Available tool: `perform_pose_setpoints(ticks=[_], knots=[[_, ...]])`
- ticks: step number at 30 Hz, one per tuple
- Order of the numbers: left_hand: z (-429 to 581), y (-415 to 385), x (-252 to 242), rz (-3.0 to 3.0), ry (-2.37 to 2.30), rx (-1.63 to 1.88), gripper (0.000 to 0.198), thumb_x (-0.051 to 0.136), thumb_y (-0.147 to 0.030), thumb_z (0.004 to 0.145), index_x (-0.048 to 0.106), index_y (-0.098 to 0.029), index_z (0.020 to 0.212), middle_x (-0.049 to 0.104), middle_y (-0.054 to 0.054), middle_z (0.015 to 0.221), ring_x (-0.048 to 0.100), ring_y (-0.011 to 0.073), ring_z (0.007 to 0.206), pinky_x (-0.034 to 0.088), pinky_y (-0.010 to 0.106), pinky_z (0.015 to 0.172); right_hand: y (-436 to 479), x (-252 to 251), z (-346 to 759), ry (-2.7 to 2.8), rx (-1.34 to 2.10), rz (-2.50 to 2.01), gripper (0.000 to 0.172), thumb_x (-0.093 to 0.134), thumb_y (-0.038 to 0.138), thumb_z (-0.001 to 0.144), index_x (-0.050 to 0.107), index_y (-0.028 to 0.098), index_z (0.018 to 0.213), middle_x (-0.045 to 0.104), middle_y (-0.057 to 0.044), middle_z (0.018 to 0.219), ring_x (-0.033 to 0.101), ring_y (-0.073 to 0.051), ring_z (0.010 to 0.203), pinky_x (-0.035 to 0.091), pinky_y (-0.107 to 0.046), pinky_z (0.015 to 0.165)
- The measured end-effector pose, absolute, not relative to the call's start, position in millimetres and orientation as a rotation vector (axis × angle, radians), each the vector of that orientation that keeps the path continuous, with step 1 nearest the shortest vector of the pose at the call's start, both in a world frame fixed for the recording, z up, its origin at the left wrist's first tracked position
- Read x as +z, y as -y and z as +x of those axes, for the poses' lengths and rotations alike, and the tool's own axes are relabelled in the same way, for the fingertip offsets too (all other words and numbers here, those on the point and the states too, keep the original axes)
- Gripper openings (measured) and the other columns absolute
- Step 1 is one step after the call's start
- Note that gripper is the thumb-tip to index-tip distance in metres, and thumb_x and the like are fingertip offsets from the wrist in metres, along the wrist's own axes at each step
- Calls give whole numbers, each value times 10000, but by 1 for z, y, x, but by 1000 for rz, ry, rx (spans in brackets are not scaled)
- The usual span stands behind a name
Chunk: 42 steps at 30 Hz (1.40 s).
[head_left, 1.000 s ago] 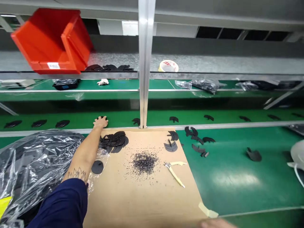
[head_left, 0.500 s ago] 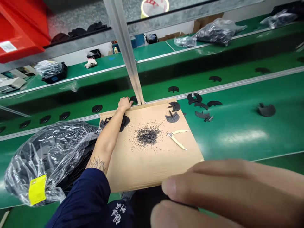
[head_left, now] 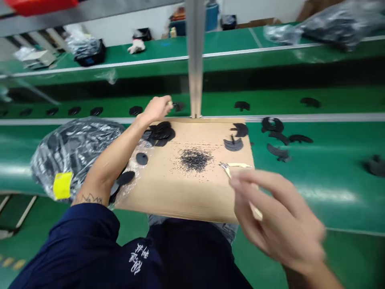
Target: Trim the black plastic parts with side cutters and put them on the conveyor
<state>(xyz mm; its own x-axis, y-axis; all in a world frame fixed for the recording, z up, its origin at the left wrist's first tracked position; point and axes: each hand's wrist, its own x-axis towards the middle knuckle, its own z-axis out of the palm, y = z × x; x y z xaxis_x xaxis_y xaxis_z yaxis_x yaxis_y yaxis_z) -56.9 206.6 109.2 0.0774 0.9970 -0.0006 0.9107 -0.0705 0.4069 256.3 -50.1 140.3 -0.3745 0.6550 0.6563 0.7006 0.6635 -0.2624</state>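
Observation:
My left hand [head_left: 157,108] reaches to the far edge of a cardboard sheet [head_left: 180,192]. Its fingers are curled beside a black rubber piece [head_left: 179,106] on the green belt; what they hold, if anything, is hidden. My right hand [head_left: 275,222] hovers blurred over the sheet's near right corner with its fingers stretched apart and nothing in them. It partly covers the handles of pale cutters [head_left: 235,165]. On the sheet lie a stack of black discs [head_left: 161,132], a heap of black crumbs [head_left: 195,159] and some crescent pieces [head_left: 234,143].
A clear plastic bag of black parts [head_left: 75,146] with a yellow label [head_left: 62,185] lies to the left. More black pieces [head_left: 278,138] are scattered on the green table, and others ride the belt [head_left: 75,110] behind. An upright metal post [head_left: 195,60] stands at the sheet's far edge.
The view swung back level. My right hand dropped away from the camera to the sheet's near right corner. My left hand stayed at the far edge, close to the black piece.

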Motion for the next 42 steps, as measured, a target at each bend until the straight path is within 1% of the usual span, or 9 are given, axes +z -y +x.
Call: perform_pose_setpoints(ticks=[4,7,10,14,19,21,24,32,42], knots=[[-65,-108,107,2089,-1369,405,135,742,-318,836,701,-197,792,679,21,715,678,222,755,515,340,883,0,80,205,2250,39,-953,763,644,195,949,288,282,1618,521,-181,1506,537,-354,1395,564,-550,1048],[-60,-33,86,1905,-1088,684,192,793,-404,825,700,-242,781,647,6,650,615,191,593,514,320,766,-2,42,181,2402,248,-842,744,524,136,971,234,261,1645,605,-174,1435,627,-320,1298,599,-493,999],[-73,8,68,1864,-1068,576,230,642,-440,961,683,-232,872,675,23,752,630,188,664,490,300,755,6,21,174,2420,552,-721,590,435,104,987,415,239,1562,745,-115,1193,744,-243,1045,639,-370,875],[-119,-8,47,2072,-1704,401,234,456,-286,1047,651,-171,988,681,98,1021,642,231,958,493,339,884,9,14,167,2146,984,-960,248,554,313,1014,656,214,1218,778,-97,1050,763,-237,909,630,-333,811],[-147,-44,29,2056,-2088,208,195,474,-116,989,667,-143,976,661,128,1073,628,258,1042,521,363,904,9,18,158,1558,1549,-1232,382,663,549,926,642,219,1117,739,-95,1112,738,-267,993,637,-352,757],[-141,-35,34,2132,-1942,439,199,487,-119,991,683,-142,1012,664,103,998,635,233,970,529,350,878,12,20,157,1347,1770,-1223,447,710,566,886,626,225,1164,722,-95,1150,745,-257,953,641,-348,700],[-119,-8,49,2170,-1510,988,201,556,-174,1004,706,-178,1138,663,62,942,631,173,873,530,289,778,15,21,158,1137,1978,-1172,496,773,549,840,629,216,1177,742,-64,1018,740,-201,761,628,-325,632],[-56,29,35,1980,-1090,1243,211,587,-93,978,756,-189,1062,708,63,956,684,135,875,556,237,733,19,23,161,1004,2137,-1006,422,788,533,842,673,218,1099,745,-5,803,708,-168,669,627,-312,634],[-49,32,20,1986,-1096,1172,214,570,-52,961,735,-171,1027,718,104,1123,710,169,1071,602,279,894,21,22,165,1092,1984,-1061,502,815,546,801,673,226,1162,722,-29,1037,702,-184,903,638,-311,758]])
